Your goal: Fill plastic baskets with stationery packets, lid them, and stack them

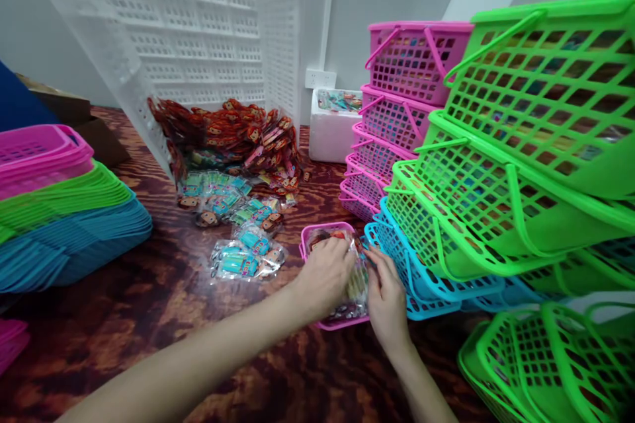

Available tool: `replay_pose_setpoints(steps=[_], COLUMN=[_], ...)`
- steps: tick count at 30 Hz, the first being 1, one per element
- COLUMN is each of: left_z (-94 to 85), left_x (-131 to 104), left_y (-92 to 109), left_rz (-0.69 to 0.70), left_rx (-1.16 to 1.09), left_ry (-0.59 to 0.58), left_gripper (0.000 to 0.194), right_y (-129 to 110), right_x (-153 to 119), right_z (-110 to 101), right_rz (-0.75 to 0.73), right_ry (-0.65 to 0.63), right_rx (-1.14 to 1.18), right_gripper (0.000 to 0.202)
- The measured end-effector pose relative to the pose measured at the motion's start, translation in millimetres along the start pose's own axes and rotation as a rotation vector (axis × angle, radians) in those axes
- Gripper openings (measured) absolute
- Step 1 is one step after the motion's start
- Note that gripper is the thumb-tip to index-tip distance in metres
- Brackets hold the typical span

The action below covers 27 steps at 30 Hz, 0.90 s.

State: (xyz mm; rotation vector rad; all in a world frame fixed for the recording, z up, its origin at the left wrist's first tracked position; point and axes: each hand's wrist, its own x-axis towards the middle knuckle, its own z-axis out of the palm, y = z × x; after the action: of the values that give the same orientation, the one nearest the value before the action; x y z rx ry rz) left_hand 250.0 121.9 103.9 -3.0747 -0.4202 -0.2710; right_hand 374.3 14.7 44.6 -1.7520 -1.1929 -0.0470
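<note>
A small pink basket (342,325) stands on the table in front of me, with clear plastic packets (358,277) inside it. My left hand (327,274) reaches into the basket from above, its fingers bent down on the packets and their tips hidden. At the basket's right side, my right hand (387,297) has its fingers bent over the rim by the packets, thumb toward me. Left of the basket lie loose clear packets (241,263) with turquoise pieces and small cartoon doll heads.
Behind them, a tipped white crate (198,33) spills a heap of red-haired doll packets (233,129). Filled green baskets (540,99), pink baskets (417,59) and blue baskets (426,284) are stacked at right. Nested baskets (74,231) stand left; a white foam box (332,132) sits behind.
</note>
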Motion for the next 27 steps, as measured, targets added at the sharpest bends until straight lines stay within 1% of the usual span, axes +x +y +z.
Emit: replay_pose_setpoints(steps=[2,3,5,7,10,14,17,19,20,24,25,27], left_z=[15.8,24.9,41.3,51.8,57.8,57.6,55.1,53.9,53.9,58.1,59.4,60.4], left_x=[5.3,6.5,5.8,1.8,-4.6,-5.9,-4.3,-4.1,-4.2,-4.5,-4.1,-3.0], left_y=[-2.4,-4.1,-7.6,-9.6,-8.9,-6.1,-6.7,-7.6,-7.9,-6.6,-6.1,-6.2], left_rz=[0.086,0.117,0.131,0.1,0.049,0.048,0.044,0.04,0.041,0.042,0.039,0.029], left_rx=[-0.088,-0.124,-0.158,-0.158,-0.124,-0.095,-0.105,-0.12,-0.126,-0.141,-0.146,-0.16], left_ry=[0.11,0.132,0.113,0.094,0.068,-0.039,-0.074,-0.078,-0.077,-0.057,-0.047,-0.018], left_gripper=[0.041,0.047,0.055,0.06,0.063,0.061,0.06,0.06,0.059,0.06,0.06,0.059], right_y=[5.7,7.7,9.0,6.6,-1.2,-10.5,-14.0,-16.0,-17.7,-31.3,-36.1,-44.7], right_x=[-1.7,-3.7,-9.3,-14.4,-14.2,-0.2,7.8,9.6,10.0,15.4,17.7,22.0], right_z=[2.3,3.2,4.2,4.1,2.8,1.8,0.1,-3.2,-5.7,-16.6,-18.0,-17.5], right_rz=[0.038,0.052,0.053,0.015,-0.038,0.04,0.037,-0.012,-0.033,-0.061,-0.065,-0.074], right_ry=[-0.012,-0.021,-0.036,-0.051,-0.1,-0.21,-0.245,-0.219,-0.185,0.028,0.068,0.103], right_rx=[0.007,0.006,-0.041,-0.164,-0.384,-0.625,-0.7,-0.699,-0.691,-0.607,-0.57,-0.48], right_gripper=[0.037,0.038,0.039,0.042,0.041,0.038,0.031,0.029,0.029,0.032,0.033,0.032])
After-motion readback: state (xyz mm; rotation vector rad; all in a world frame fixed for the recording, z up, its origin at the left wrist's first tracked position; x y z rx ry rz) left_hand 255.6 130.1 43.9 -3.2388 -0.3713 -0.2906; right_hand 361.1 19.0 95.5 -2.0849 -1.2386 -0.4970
